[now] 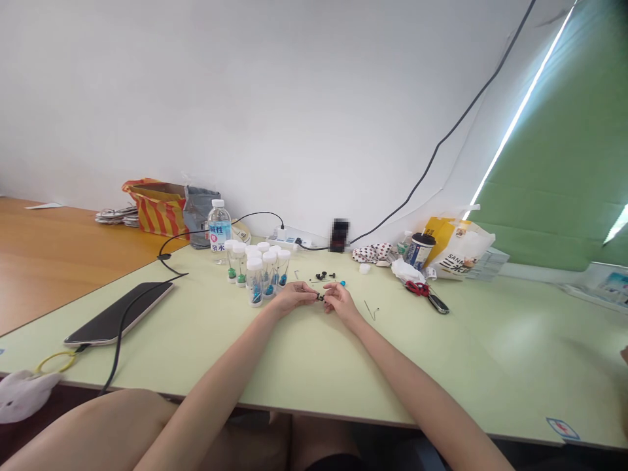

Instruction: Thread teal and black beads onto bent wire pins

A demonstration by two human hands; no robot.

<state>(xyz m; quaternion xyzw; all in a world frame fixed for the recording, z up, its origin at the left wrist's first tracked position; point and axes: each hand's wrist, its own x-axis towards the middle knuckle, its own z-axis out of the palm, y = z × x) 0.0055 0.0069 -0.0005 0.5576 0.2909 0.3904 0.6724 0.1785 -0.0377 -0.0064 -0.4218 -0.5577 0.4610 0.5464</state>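
Both of my hands meet over the pale green table (304,353), far out in front of me. My left hand (293,296) and my right hand (337,298) are each pinched on a tiny black part (320,297) held between them. It is too small to name. Several small clear vials with white caps (255,269) stand just left of my left hand, with green and blue bits inside. A few loose black parts (322,276) and a blue one (343,283) lie just beyond my fingers. A bent metal wire (371,310) rests to the right of my right hand.
A phone (120,313) on a black cable lies at the left. A water bottle (219,229), a striped bag (157,208) and a power strip (289,241) line the wall. Red-handled scissors (426,294), a cup (419,251) and a yellow bag (456,252) sit at the right.
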